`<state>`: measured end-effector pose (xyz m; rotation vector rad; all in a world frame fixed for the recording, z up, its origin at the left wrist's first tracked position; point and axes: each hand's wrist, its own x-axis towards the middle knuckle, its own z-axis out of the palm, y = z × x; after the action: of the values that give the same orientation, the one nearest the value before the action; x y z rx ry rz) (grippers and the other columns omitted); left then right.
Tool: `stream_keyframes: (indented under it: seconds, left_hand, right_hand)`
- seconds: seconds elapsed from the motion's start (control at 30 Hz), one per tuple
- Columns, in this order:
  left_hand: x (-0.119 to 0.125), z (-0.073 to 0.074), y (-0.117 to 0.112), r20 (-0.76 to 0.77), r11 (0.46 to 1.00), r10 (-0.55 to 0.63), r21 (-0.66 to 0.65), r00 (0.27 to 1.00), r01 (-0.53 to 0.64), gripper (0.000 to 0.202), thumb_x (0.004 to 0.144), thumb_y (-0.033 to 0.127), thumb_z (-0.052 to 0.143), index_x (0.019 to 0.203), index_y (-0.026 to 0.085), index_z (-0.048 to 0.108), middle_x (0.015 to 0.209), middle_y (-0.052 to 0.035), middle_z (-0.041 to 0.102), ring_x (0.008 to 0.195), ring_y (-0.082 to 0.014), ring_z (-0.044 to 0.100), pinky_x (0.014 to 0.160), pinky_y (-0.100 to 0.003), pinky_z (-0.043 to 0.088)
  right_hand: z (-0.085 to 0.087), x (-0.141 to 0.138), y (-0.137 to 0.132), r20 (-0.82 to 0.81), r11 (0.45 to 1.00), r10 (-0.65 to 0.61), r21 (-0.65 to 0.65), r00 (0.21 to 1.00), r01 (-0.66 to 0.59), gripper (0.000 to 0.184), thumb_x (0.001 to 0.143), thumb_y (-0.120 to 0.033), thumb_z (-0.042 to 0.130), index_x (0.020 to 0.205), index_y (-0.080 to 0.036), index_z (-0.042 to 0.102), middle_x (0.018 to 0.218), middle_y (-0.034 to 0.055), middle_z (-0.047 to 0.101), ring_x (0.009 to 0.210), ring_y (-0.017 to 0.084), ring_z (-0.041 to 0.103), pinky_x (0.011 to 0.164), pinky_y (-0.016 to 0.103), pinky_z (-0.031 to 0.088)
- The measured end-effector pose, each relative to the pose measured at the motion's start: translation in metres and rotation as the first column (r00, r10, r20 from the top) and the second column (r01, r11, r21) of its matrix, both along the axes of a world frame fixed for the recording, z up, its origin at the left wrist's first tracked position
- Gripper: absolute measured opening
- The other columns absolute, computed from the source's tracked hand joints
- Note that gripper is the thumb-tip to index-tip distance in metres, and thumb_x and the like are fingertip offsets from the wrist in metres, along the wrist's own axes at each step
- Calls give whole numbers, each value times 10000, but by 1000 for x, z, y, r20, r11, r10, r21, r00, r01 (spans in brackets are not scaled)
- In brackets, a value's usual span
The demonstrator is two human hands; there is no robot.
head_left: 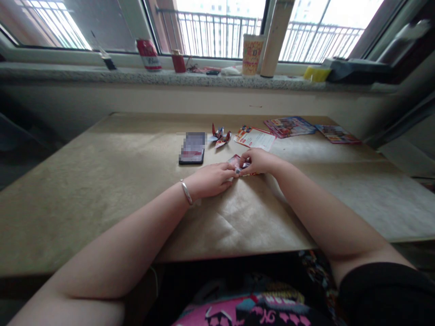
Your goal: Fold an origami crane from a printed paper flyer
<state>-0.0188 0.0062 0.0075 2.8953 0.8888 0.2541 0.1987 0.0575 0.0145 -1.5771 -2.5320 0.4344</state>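
A small printed paper piece [235,160], pink and multicoloured, lies on the table in front of me, partly hidden by my fingers. My left hand [214,179], with a silver bangle at the wrist, rests flat with stretched fingers whose tips touch the paper's left side. From the right, my right hand [260,160] bends over the same paper, thumb and fingers pinched on it. Just beyond stands a folded paper figure [220,136] with pointed red and white tips. Left of that figure lies a phone [193,148], its screen blurred out.
Printed cards [255,138] lie beyond my right hand, with a fanned stack [290,126] and more cards [338,134] farther right. On the stone windowsill [204,79] stand a red can [148,55], a patterned cup [251,55] and a cardboard tube [276,40].
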Motion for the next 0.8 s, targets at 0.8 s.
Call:
stream_keyframes:
  seconds: [0.8]
  left_hand:
    - [-1, -1, 2, -34, 1000, 2, 3, 999, -2, 351, 920, 258, 487, 1244, 201, 606, 1361, -95, 547, 1245, -229, 535, 1063, -362, 432]
  right_hand:
    - [6, 21, -9, 141, 973, -154, -149, 978, 174, 362, 618, -551, 770, 742, -224, 679, 702, 4, 680, 638, 152, 572, 539, 264, 353]
